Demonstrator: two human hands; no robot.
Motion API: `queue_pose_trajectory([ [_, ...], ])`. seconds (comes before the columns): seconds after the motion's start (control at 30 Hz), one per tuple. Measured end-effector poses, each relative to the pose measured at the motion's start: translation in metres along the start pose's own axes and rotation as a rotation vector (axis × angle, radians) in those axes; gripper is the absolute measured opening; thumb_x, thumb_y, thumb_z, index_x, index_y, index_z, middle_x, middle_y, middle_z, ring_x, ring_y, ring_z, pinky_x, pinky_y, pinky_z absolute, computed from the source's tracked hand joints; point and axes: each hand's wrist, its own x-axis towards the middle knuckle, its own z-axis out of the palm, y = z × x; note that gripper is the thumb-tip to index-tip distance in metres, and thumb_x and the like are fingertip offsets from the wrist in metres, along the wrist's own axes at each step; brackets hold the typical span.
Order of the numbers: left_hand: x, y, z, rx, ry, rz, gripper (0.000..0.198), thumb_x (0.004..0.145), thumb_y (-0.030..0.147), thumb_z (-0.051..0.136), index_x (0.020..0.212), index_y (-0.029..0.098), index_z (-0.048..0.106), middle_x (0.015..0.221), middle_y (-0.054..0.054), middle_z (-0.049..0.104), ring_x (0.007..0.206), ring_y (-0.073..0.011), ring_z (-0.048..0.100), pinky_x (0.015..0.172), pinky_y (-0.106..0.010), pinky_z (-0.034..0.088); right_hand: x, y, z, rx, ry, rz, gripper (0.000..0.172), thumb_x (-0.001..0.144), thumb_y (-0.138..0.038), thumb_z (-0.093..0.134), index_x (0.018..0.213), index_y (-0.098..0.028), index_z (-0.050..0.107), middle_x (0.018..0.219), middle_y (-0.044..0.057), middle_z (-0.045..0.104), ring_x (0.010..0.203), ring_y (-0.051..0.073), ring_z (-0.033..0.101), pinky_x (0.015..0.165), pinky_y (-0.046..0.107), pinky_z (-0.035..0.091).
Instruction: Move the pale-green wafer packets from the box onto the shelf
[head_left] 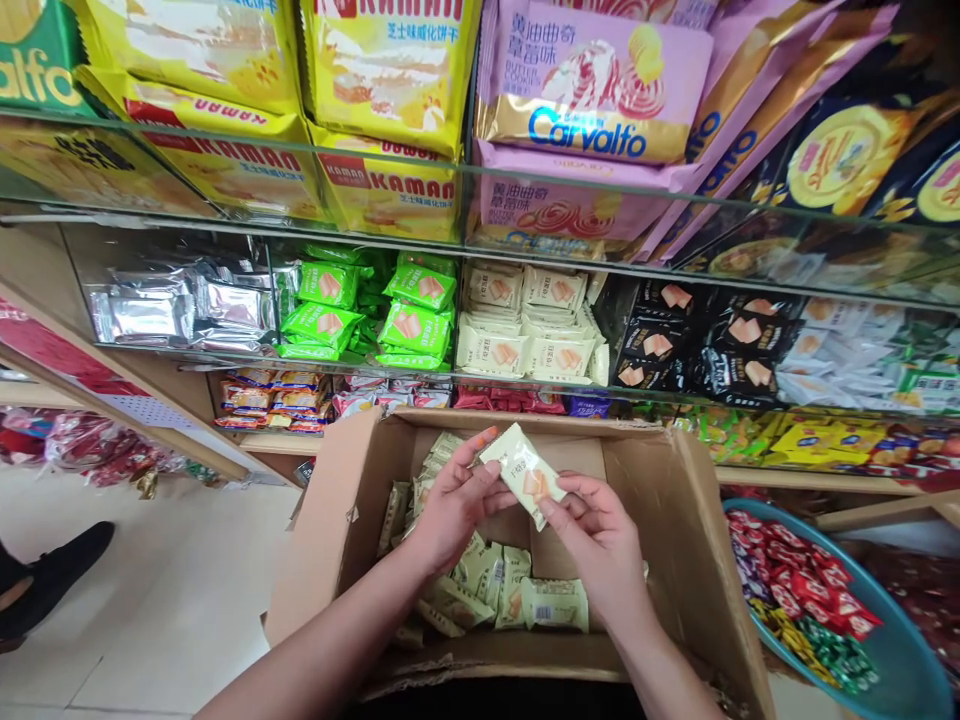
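A cream-coloured snack packet (528, 474) with a picture of pink-orange cake pieces is tilted above an open cardboard box (667, 520). My right hand (600, 540) pinches its lower right corner between thumb and fingers. At its upper left edge, my left hand (459, 500) holds it with the thumb in front, the index finger stretched out. Several like packets (556, 604) lie loose inside the box, mostly along its left and near sides. Behind the box, matching cream packets (525, 320) stand in stacked rows in a shelf compartment.
Green packets (326, 310) and silver packets (146, 310) fill compartments to the left, black packets (652, 330) to the right. A glass shelf edge (465, 200) runs above. A blue basin (900, 640) of wrapped sweets stands at right; a person's shoe (64, 575) is at left.
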Motion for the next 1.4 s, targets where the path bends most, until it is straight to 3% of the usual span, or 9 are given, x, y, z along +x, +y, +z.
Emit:
queue_pose_trajectory([
  [0.13, 0.001, 0.0, -0.001, 0.018, 0.045, -0.008, 0.041, 0.076, 0.019, 0.06, 0.114, 0.019, 0.045, 0.088, -0.005, 0.067, 0.076, -0.0167, 0.064, 0.07, -0.029, 0.049, -0.003, 0.008, 0.0, -0.014, -0.115, -0.068, 0.031, 0.07, -0.024, 0.063, 0.097, -0.021, 0.048, 0.103, 0.007, 0.056, 0.07, 0.013, 0.059, 0.058, 0.025, 0.049],
  [0.23, 0.001, 0.001, -0.001, 0.035, 0.063, -0.003, 0.038, 0.076, 0.021, 0.06, 0.111, 0.017, 0.048, 0.088, -0.006, 0.067, 0.074, -0.0163, 0.064, 0.068, -0.028, 0.05, -0.006, 0.015, -0.005, -0.292, -0.156, -0.248, 0.04, 0.071, -0.022, 0.061, 0.108, -0.022, 0.046, 0.12, 0.011, 0.044, 0.085, 0.017, 0.057, 0.067, 0.031, 0.051],
  [0.33, 0.0, 0.0, 0.0, 0.039, 0.06, -0.005, 0.037, 0.075, 0.022, 0.062, 0.109, 0.016, 0.049, 0.086, -0.006, 0.068, 0.074, -0.0169, 0.064, 0.067, -0.028, 0.05, -0.007, 0.019, -0.011, -0.601, -0.126, -0.429, 0.036, 0.073, -0.023, 0.058, 0.108, -0.022, 0.047, 0.117, 0.011, 0.046, 0.102, 0.023, 0.05, 0.079, 0.039, 0.047],
  [0.5, -0.001, -0.004, -0.002, 0.069, -0.001, 0.016, 0.043, 0.073, 0.018, 0.064, 0.112, 0.017, 0.046, 0.082, -0.005, 0.069, 0.077, -0.0177, 0.064, 0.072, -0.029, 0.048, -0.006, 0.019, -0.013, -0.732, -0.094, -0.504, 0.034, 0.073, -0.025, 0.059, 0.105, -0.022, 0.047, 0.111, 0.01, 0.05, 0.096, 0.022, 0.052, 0.077, 0.039, 0.047],
  [0.7, 0.0, -0.003, -0.002, 0.046, 0.039, 0.025, 0.041, 0.071, 0.019, 0.065, 0.108, 0.016, 0.048, 0.082, -0.005, 0.069, 0.076, -0.0174, 0.064, 0.069, -0.028, 0.049, -0.01, 0.012, -0.008, -0.474, -0.112, -0.356, 0.037, 0.074, -0.027, 0.058, 0.109, -0.021, 0.047, 0.116, 0.012, 0.049, 0.096, 0.021, 0.054, 0.075, 0.035, 0.049],
  [0.87, 0.0, 0.0, 0.004, -0.009, 0.043, -0.003, 0.046, 0.066, 0.017, 0.069, 0.108, 0.016, 0.049, 0.081, -0.004, 0.069, 0.075, -0.0159, 0.064, 0.071, -0.028, 0.049, -0.009, -0.002, -0.001, -0.074, -0.001, -0.025, 0.037, 0.073, -0.029, 0.059, 0.105, -0.017, 0.047, 0.078, 0.004, 0.062, 0.066, 0.014, 0.059, 0.06, 0.027, 0.051],
  [1.17, -0.002, 0.003, 0.004, -0.059, -0.019, 0.007, 0.045, 0.069, 0.017, 0.066, 0.111, 0.021, 0.048, 0.083, -0.002, 0.068, 0.084, -0.0177, 0.062, 0.079, -0.033, 0.045, -0.002, -0.011, 0.0, 0.041, -0.031, 0.02, 0.033, 0.068, -0.027, 0.064, 0.097, -0.02, 0.049, 0.076, 0.0, 0.06, 0.059, 0.011, 0.056, 0.057, 0.026, 0.049],
  [1.3, -0.003, -0.001, 0.004, -0.013, -0.068, 0.003, 0.033, 0.071, 0.016, 0.064, 0.101, 0.018, 0.05, 0.081, -0.003, 0.068, 0.079, -0.0174, 0.063, 0.074, -0.032, 0.047, -0.007, -0.01, 0.004, 0.02, -0.025, 0.011, 0.028, 0.068, -0.028, 0.064, 0.091, -0.02, 0.05, 0.072, 0.0, 0.061, 0.057, 0.011, 0.057, 0.055, 0.025, 0.049],
  [1.4, -0.003, -0.002, 0.005, 0.044, -0.069, 0.013, 0.04, 0.072, 0.019, 0.064, 0.107, 0.019, 0.045, 0.08, -0.003, 0.067, 0.076, -0.0168, 0.062, 0.068, -0.03, 0.047, -0.002, -0.017, -0.002, -0.069, -0.013, -0.046, 0.025, 0.069, -0.03, 0.063, 0.088, -0.019, 0.051, 0.068, 0.0, 0.061, 0.055, 0.012, 0.058, 0.052, 0.025, 0.049],
])
